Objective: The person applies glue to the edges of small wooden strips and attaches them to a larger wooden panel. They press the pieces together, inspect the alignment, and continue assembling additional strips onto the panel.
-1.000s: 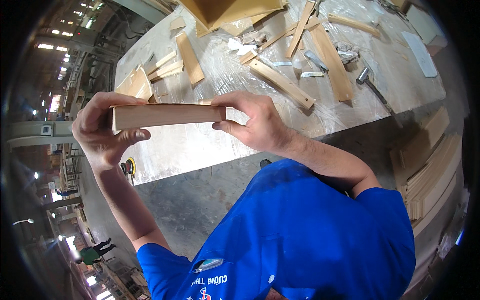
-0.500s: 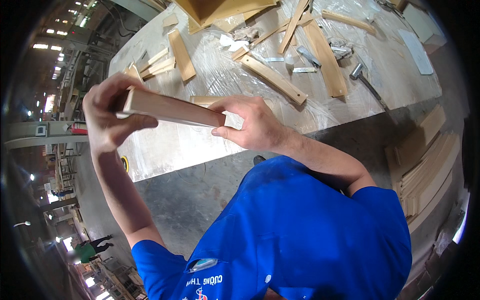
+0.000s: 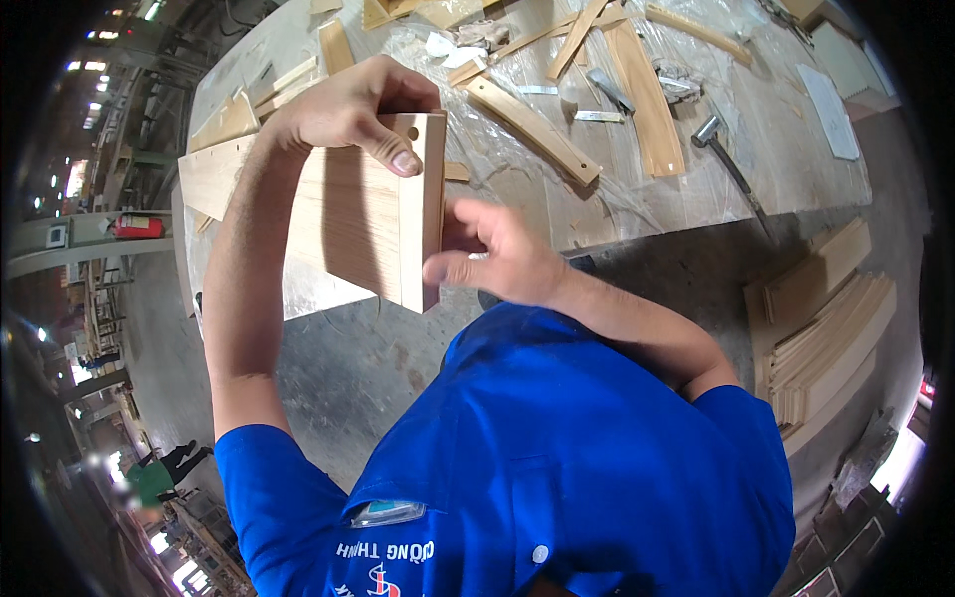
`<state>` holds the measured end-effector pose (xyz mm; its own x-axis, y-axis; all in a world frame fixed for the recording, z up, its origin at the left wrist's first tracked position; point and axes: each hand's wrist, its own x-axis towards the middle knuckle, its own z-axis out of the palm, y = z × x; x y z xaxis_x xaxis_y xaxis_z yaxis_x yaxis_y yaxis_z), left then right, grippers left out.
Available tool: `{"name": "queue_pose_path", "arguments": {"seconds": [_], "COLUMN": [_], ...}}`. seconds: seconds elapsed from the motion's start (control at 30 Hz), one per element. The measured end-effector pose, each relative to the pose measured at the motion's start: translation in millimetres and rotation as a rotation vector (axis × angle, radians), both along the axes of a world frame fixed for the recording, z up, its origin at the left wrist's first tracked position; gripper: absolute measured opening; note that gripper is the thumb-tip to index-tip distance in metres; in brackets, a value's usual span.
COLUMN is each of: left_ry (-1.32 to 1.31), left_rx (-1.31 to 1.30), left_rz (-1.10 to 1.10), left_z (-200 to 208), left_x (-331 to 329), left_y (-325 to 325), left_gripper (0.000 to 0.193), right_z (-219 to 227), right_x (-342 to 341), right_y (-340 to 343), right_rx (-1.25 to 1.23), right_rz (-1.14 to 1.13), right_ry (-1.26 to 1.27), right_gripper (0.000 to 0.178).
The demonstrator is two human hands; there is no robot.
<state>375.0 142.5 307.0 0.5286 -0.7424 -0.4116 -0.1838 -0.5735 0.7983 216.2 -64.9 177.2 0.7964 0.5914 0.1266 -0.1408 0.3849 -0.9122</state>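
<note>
My left hand (image 3: 348, 111) grips the upper corner of a pale wooden panel (image 3: 380, 214), its thumb on the face beside a small dark hole. A thicker wooden strip (image 3: 425, 199) runs along the panel's right end, and the rest of the board stretches left behind my forearm. At the lower part of that strip is my right hand (image 3: 502, 254), slightly blurred, thumb and fingers apart. Its thumb tip overlaps the edge; whether it presses on the wood I cannot tell.
On the plastic-covered table (image 3: 637, 214) lie a hammer (image 3: 731, 164), a drilled wooden rail (image 3: 532, 129), a wide wooden strip (image 3: 642, 99), several more wood pieces and a crumpled white cloth (image 3: 456, 48). Stacked boards (image 3: 826, 343) stand on the floor at right.
The wooden piece, seen edge-on before, is turned so its broad face shows. My left hand has moved right to its upper corner. My right hand has loosened from the end it held.
</note>
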Motion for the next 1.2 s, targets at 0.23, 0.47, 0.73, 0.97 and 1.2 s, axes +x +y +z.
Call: {"name": "queue_pose_path", "arguments": {"seconds": [0.23,0.47,0.73,0.97,1.2], "left_ry": [0.131,0.173,-1.080,-1.333,-1.810], "left_rx": [-0.035,-0.042,-0.273,-0.519,-0.146], "left_rz": [-0.040,-0.094,0.452,0.619,0.756], "left_z": [-50,-66,-28,-59,-64], "left_x": [4,9,-65,-214,-214], "left_y": [-15,-16,14,54,29], "left_gripper": [0.066,0.088,0.044,0.123,0.058], "right_z": [-5,4,16,69,107], "right_x": [12,4,11,32,40], "right_y": [6,20,20,22,28], "right_rx": [0.026,0.082,0.007,0.064,0.036], "right_rz": [-0.110,-0.205,-0.206,-0.119,0.035], "right_ry": [0.191,0.352,0.303,0.206,0.122], "right_gripper": [0.048,0.047,0.040,0.037,0.043]}}
